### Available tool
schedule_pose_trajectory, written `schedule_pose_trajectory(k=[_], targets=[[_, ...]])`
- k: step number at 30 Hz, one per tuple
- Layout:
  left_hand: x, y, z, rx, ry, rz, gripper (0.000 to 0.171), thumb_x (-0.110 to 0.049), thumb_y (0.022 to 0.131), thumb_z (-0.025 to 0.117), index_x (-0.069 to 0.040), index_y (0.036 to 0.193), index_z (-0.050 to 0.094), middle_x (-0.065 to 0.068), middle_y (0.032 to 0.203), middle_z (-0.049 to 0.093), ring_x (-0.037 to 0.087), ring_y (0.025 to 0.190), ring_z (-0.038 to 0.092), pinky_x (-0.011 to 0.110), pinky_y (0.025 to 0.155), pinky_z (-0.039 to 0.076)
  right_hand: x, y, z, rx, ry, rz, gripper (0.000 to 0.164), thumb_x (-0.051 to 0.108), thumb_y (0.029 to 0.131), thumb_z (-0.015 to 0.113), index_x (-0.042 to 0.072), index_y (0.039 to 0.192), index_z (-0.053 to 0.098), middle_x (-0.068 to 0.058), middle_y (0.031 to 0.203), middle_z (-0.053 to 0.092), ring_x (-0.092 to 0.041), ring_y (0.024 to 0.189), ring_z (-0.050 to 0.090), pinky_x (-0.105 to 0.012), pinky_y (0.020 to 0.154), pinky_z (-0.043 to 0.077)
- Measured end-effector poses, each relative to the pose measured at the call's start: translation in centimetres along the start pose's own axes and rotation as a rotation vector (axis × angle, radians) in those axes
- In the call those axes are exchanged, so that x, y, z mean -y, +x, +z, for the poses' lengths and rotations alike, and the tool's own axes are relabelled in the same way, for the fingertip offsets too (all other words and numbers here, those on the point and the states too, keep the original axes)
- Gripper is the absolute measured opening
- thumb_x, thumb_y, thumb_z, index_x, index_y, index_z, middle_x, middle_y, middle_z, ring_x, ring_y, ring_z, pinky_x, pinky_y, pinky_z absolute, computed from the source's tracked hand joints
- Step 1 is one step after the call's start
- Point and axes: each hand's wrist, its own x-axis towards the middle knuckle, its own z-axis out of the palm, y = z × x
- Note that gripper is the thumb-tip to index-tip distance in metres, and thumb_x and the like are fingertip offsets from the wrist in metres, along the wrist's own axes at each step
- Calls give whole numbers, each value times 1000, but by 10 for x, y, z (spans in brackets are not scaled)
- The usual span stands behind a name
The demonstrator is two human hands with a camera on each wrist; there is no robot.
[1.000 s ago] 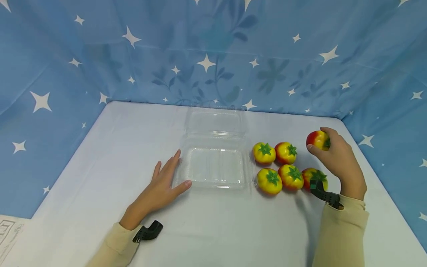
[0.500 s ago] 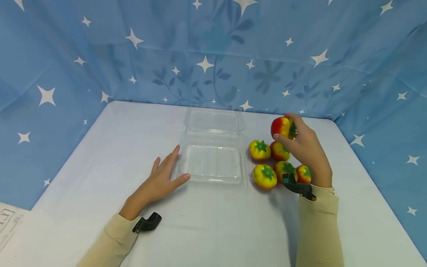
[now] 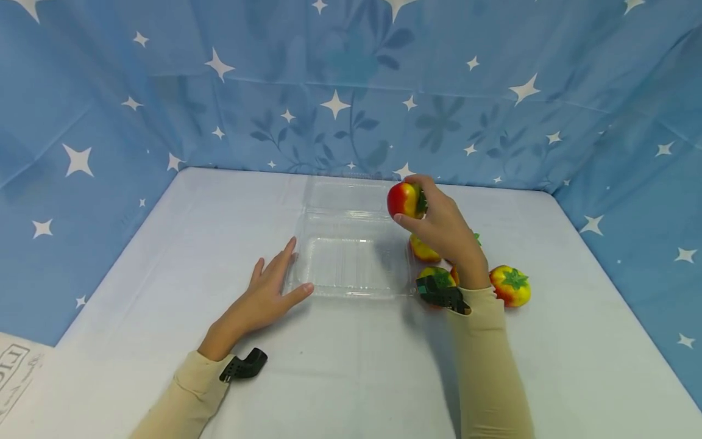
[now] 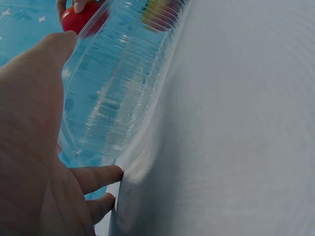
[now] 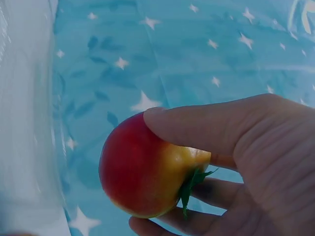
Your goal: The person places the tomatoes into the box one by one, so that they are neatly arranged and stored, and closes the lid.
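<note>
My right hand [image 3: 441, 228] grips a red and yellow tomato [image 3: 403, 200] with a green leafy top, thumb on one side and fingers on the other. In the head view it is above the right side of the clear plastic clamshell box [image 3: 351, 291], whose lid lies folded back. Close up in the right wrist view, the tomato [image 5: 140, 167] has its leafy top towards the palm. My left hand [image 3: 263, 305] lies at the box's left edge, fingers spread; in the left wrist view its thumb is by the rim of the box [image 4: 113, 88].
Several more tomatoes sit on the white table [image 3: 351, 378] right of the box, partly hidden by my right arm; one tomato [image 3: 510, 285] shows beyond the sleeve. A blue star-patterned curtain [image 3: 247, 79] hangs behind. Printed paper or card [image 3: 19, 372] lies at the left edge.
My right hand has carried the tomato leftwards from the table's right side, over the other tomatoes, to the box. The left hand has stayed at the box's left edge.
</note>
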Motion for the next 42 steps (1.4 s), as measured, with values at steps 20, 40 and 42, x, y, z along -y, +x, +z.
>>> schedule_pose_trajectory(k=[20,40,42], targets=[[0,6,4,16,-12,-11,99,-57,103,63,-15,174,8,15,169,39,33,160,27,63,126,-11,38,27,94,134,-20,-135,70,16,96,81,4,156,47,-20,144,57,-35,123,58,-49,101,57],[-6,1,0,-11,17,-5,99,-56,103,63,-14,174,7,18,166,43,35,160,26,65,125,-9,48,31,143,139,-82,-87,71,12,93,85,3,154,48,-25,140,53,-39,122,62,-52,103,56],[-5,-1,0,-13,17,-9,99,-55,103,63,-14,174,7,18,166,43,35,160,26,65,125,-8,48,30,147,144,-77,-64,72,12,94,84,4,155,47,-25,141,51,-39,123,61,-53,104,56]])
